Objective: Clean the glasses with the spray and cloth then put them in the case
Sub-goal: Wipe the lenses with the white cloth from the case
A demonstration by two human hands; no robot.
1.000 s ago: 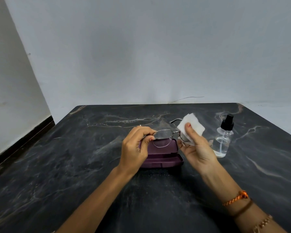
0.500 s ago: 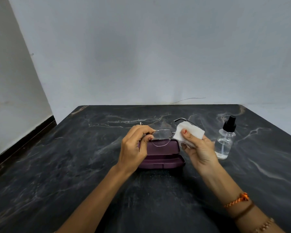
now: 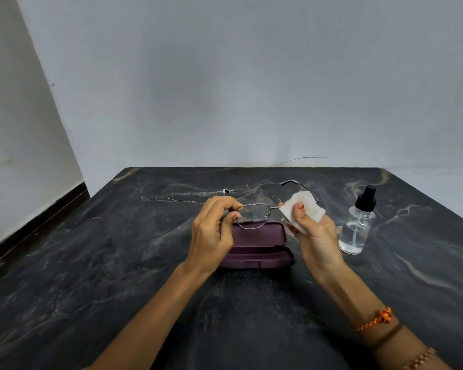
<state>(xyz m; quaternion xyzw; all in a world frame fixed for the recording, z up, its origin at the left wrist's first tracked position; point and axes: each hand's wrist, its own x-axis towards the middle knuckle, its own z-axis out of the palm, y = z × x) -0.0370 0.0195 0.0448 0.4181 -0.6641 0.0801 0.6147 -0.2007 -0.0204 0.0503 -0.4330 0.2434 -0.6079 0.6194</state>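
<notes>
Two hands raised above the dark marble worktop (image 3: 118,263). Left hand (image 3: 214,233) pinching the left end of the wire-framed glasses (image 3: 254,213), fingers curled round the rim. Right hand (image 3: 316,236) gripping a folded white cloth (image 3: 302,208) pressed over the right lens, thumb on top. Glasses held just above the open maroon case (image 3: 257,247), temples pointing away. Clear spray bottle (image 3: 357,225) with black pump standing upright just right of the right hand. Orange thread bracelet (image 3: 380,317) on the right wrist.
</notes>
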